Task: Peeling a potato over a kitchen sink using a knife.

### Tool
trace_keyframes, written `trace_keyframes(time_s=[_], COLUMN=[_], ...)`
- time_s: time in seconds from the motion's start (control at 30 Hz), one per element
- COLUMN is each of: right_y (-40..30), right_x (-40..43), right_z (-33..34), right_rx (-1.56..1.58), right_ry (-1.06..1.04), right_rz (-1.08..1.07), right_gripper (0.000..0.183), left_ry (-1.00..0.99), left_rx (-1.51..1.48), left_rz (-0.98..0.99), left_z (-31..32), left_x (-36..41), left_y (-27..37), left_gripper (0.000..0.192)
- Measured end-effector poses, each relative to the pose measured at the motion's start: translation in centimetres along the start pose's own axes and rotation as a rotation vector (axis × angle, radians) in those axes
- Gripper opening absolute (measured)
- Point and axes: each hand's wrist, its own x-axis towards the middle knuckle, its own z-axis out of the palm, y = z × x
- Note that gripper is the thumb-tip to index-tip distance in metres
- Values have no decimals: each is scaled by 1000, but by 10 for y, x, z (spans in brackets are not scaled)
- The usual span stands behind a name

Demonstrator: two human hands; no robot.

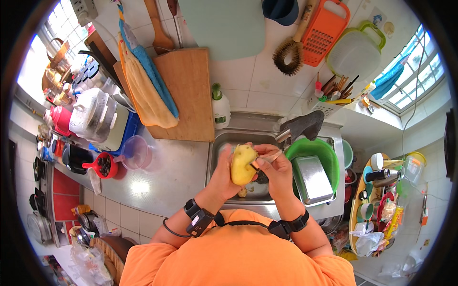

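Observation:
A peeled yellow potato [242, 169] is gripped by my left hand [222, 175] over the stainless steel sink [259, 196]. Its surface looks smooth, with a few brownish spots near the top. My right hand [281, 171] holds a small peeling tool [274, 156] against the potato's right side. Fingers cover much of that tool, so its exact type is unclear. Below the hands, a small brownish-yellow piece [243, 192] lies in the sink. Both wrists wear black straps with devices.
A green basin [334, 157] with a metal container [315, 178] stands to the right, near the cloth-wrapped faucet [304, 125]. A wooden cutting board [193, 96] and a white pump bottle [221, 111] are behind. Left on the counter are a clear dipper [136, 152] and a red dipper [110, 173].

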Motion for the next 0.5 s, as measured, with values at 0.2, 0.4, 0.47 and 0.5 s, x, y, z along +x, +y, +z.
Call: trace_keyframes(time_s=[0.2, 0.4, 0.47, 0.5], right_y=[1, -12, -14, -14], right_x=[2, 2, 2, 2], right_z=[-10, 9, 13, 14], right_rx=[-49, -308, -320, -397], right_ry=[39, -112, -101, -77], right_rz=[-62, -112, -49, -65], right_gripper=[15, 14, 13, 11], left_ry=[37, 12, 50, 88], left_rx=[364, 594, 651, 710], left_rz=[121, 233, 256, 278], left_z=[-1, -2, -2, -2], left_x=[-1, -2, -4, -5], left_y=[-2, -1, -3, -5], left_gripper=[48, 46, 46, 46])
